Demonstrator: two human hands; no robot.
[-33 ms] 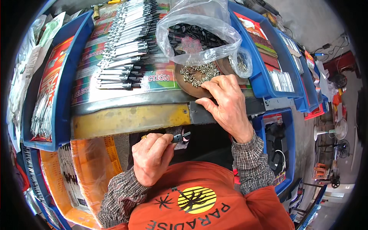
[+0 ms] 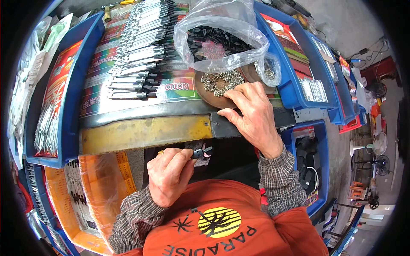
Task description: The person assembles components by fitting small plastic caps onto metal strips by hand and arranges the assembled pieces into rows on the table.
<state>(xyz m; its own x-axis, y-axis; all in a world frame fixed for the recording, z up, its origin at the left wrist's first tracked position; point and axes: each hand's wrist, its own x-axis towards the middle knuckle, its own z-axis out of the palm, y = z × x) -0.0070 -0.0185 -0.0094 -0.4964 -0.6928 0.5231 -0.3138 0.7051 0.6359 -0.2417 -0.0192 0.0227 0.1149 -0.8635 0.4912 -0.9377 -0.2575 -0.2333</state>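
My left hand (image 2: 170, 176) is closed on a small dark grey part with a slotted, forked metal end (image 2: 201, 152), held in front of the bench edge. The rest of that part is hidden in my fingers. My right hand (image 2: 253, 114) reaches over the near rim of a round brown dish (image 2: 204, 94). Its bent fingertips touch the near side of a pile of small metal pins (image 2: 222, 82), and the thumb stands apart from the index finger. Behind the dish, a clear plastic bag (image 2: 183, 42) lies open with many black parts (image 2: 213, 36) inside.
A long row of metal pieces with black ends (image 2: 139, 64) covers the bench's left part. Blue bins (image 2: 70, 77) of metal strips flank it; another blue bin (image 2: 294, 91) stands right. An orange-lined container (image 2: 102, 192) sits below left. A small bag of pins (image 2: 270, 70) lies beside the dish.
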